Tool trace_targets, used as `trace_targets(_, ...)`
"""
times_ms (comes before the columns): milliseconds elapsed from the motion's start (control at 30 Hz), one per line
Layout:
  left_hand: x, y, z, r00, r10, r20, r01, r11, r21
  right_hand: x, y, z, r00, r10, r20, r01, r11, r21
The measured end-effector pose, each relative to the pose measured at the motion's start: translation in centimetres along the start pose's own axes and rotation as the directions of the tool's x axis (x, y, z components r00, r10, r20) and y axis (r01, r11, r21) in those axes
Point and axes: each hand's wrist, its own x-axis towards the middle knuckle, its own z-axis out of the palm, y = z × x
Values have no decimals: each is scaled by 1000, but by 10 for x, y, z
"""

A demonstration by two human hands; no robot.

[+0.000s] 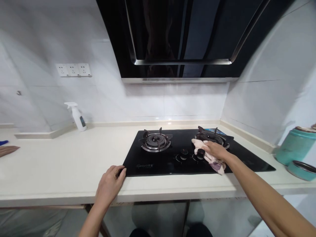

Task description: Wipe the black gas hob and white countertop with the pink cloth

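Note:
A black glass gas stove [148, 166] with two burners is set in the white countertop. My right hand [215, 149] is closed on a pale pink cloth [197, 143], pressed to the stove top in front of the right burner [212, 139]. The cloth lies beside the right control knob [200, 153], and its purple-marked end hangs toward the front edge. At the stove's front left corner rests my left hand [110, 181], thumb and fingers apart around the corner. The left burner [156, 141] and left knob [184, 154] are uncovered.
A black range hood [177, 70] hangs low over the stove. A white spray bottle [78, 118] stands at the back left. Teal canisters [293, 146] and a teal bowl-like container [301, 170] sit at the right. Another person's fingertips [8, 150] show at the left edge.

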Motion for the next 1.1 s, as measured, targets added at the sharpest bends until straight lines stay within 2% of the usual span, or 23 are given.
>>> trace_targets(100, -1, -1, 0, 1000, 13, 18, -13, 1000, 13, -34, 5, 5, 998, 48, -51, -50, 997, -53)
trace_targets(233, -2, -1, 2, 1000, -3, 19, 3, 999, 35, -90, 5, 12, 996, 37, -75, -44, 995, -86)
trace_targets(367, -1, -1, 5, 1000, -17, 21, 15, 998, 61, -126, -22, 21, 972, -123, -198, 114, 992, -57)
trace_targets(433, 0, -1, 6, 1000, -10, 16, 9, 997, 71, -129, -42, 23, 945, -186, -270, 168, 982, -87)
trace_targets(533, -2, -1, 6, 1000, -2, 8, 2, 997, 74, -125, -70, 23, 942, -184, -281, 157, 981, -117)
trace_targets(700, -5, -3, 7, 1000, 5, -3, -5, 997, 78, -118, -96, 31, 932, -228, -282, 240, 971, 7)
trace_targets(867, -6, -3, 9, 1000, 3, -30, -1, 998, 63, -102, -104, 43, 952, -106, -285, 110, 994, -1)
trace_targets(967, -7, 0, 8, 999, -5, -32, 6, 999, 53, -106, -113, 48, 949, -89, -302, 85, 996, -27)
trace_targets(1100, -8, 4, 7, 999, -25, -29, 27, 998, 63, -122, -144, 54, 938, -209, -277, 233, 971, 55)
